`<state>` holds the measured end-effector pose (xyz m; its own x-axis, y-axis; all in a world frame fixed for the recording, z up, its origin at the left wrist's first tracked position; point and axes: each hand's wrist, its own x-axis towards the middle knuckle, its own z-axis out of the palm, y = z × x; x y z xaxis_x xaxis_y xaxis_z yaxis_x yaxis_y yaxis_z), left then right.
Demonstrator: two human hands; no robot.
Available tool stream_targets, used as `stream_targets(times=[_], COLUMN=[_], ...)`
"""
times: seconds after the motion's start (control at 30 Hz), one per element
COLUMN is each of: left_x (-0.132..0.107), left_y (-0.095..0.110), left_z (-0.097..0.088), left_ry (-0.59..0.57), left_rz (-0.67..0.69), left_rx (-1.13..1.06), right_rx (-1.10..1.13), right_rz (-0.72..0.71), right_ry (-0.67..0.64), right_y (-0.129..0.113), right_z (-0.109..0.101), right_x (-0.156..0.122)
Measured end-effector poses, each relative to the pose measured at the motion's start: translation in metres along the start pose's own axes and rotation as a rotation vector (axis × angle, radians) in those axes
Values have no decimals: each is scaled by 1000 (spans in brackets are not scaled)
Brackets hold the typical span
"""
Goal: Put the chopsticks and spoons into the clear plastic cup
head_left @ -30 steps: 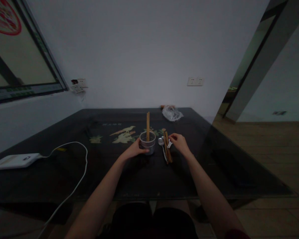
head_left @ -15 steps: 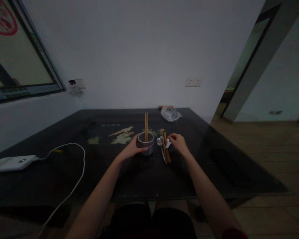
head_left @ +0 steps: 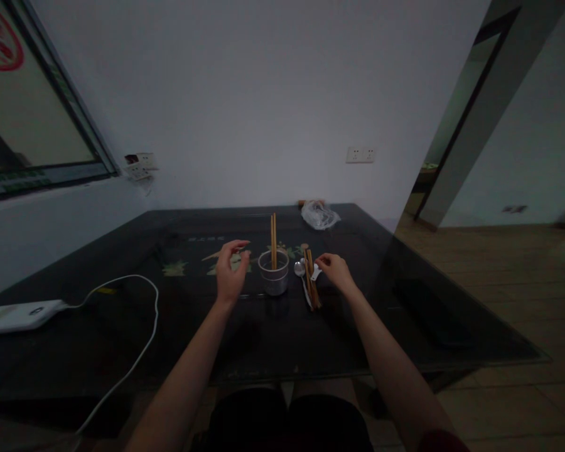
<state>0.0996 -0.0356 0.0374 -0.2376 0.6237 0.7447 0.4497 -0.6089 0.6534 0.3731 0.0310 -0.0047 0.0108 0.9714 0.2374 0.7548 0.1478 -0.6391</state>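
While the right hand [head_left: 334,271] pinches a small white utensil [head_left: 316,273] beside brown wooden chopsticks [head_left: 313,296] on the glossy black table [head_left: 263,351], the bare left hand [head_left: 230,271] has just released the round silvery metal cup [head_left: 274,285], which stands unaided holding two tan sticks [head_left: 274,254], pale tabletop lettering [head_left: 206,238] beyond being illegible.

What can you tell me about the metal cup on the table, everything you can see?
The cup looks like silver-grey metal: round, open-topped, with a band around its body. It stands upright on the dark tabletop, left of a spoon. Two wooden-looking chopsticks rise from it. The left hand is beside it, open and apart. Its inside bottom is hidden.
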Motion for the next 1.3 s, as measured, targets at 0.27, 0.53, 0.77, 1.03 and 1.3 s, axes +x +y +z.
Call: stream_targets(times=[0.27,0.53,0.77,1.03,1.3], left_x=[-37,-50,-50,-45,-31], left_y=[89,48,34,29,33], left_z=[45,112,126,145,161], left_ry=[-729,-929,-977,-943,-961], left_rz=[67,-103,-207,-268,-356], left_rx=[-98,409,692,803,829], right_rx=[-106,-108,-157,-201,-264], right_rz=[50,40,51,56,79], right_ry=[-87,-190,-198,-208,-198], right_y=[2,7,8,5,3], right_z=[-1,7,12,9,8], right_x=[-1,-1,1,0,-4])
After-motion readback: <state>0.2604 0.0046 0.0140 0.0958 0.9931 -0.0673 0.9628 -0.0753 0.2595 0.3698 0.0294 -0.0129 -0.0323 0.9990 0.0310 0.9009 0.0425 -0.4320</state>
